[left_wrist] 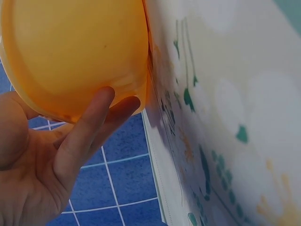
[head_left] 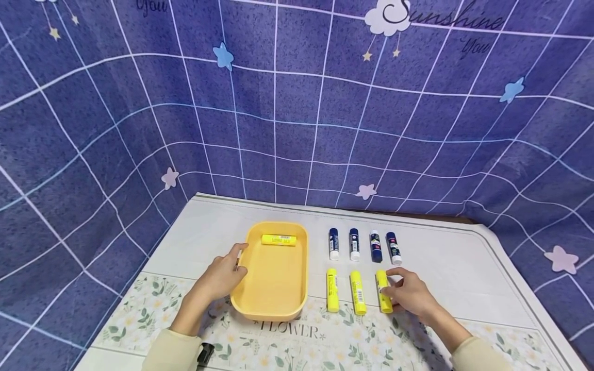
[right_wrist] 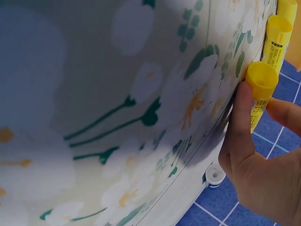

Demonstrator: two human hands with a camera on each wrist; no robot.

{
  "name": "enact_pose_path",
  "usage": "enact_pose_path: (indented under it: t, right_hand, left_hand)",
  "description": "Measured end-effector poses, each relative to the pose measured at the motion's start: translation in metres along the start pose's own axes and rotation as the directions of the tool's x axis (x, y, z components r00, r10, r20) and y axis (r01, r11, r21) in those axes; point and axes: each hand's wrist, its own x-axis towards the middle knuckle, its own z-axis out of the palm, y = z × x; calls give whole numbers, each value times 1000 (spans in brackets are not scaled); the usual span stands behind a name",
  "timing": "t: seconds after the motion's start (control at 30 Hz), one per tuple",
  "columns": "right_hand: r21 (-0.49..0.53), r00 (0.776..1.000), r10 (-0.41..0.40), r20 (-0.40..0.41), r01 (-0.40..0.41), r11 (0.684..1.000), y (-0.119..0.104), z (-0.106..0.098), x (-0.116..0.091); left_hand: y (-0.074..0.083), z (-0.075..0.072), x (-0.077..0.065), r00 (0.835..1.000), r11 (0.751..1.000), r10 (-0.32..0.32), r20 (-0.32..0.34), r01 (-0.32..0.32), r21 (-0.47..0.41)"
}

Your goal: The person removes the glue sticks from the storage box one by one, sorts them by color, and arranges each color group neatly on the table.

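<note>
My left hand [head_left: 223,278] holds the left rim of a yellow plastic tray [head_left: 269,288], the thumb over the edge and other fingers along the outer wall [left_wrist: 94,61]. One yellow glue stick [head_left: 279,240] lies crosswise inside the tray's far end. With thumb and fingers on either side, my right hand [head_left: 410,292] pinches the rightmost yellow glue stick [head_left: 383,291] on the table. Its round end [right_wrist: 262,80] faces the right wrist camera. Two more yellow glue sticks, a middle one [head_left: 358,292] and a left one [head_left: 332,289], lie in the same row.
Behind the yellow row lie several navy-and-white glue sticks [head_left: 355,244], side by side. A white table cover [head_left: 445,257] with a floral band spans the table. Blue gridded cloth [head_left: 297,129] hangs behind and at both sides.
</note>
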Motion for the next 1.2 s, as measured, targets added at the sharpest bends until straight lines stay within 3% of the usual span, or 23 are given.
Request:
enact_pose_path:
  t: [0.23, 0.37, 0.53, 0.7, 0.97, 1.1, 1.2]
  right_hand:
    - [-53, 999, -32, -2, 32, 998, -1, -4, -1]
    - [-116, 993, -112, -37, 107, 987, -10, -16, 0]
    - [-37, 952, -297, -70, 295, 955, -37, -32, 5]
    - [51, 907, -420, -13, 420, 906, -69, -34, 13]
    - [95, 842, -522, 133, 514, 853, -110, -5, 29]
    - [114, 829, -530, 178, 517, 848, -134, 17, 36]
    - [129, 807, -554, 207, 538, 833, -147, 34, 41]
  left_hand:
    - [0, 0, -1, 1000, 1000, -3, 2, 4, -13]
    - [-1, 0, -1, 1000, 1000, 0, 5, 0, -15]
    - [-1, 0, -1, 1000, 1000, -2, -3, 2, -6]
    - [1, -1, -2, 1000, 1000, 2, -7, -2, -5]
    - [3, 0, -2, 1000, 1000, -7, -7, 7, -14]
    - [2, 0, -2, 1000, 1000, -8, -11, 8, -9]
    - [2, 0, -2, 1000, 1000, -4, -14, 4, -11]
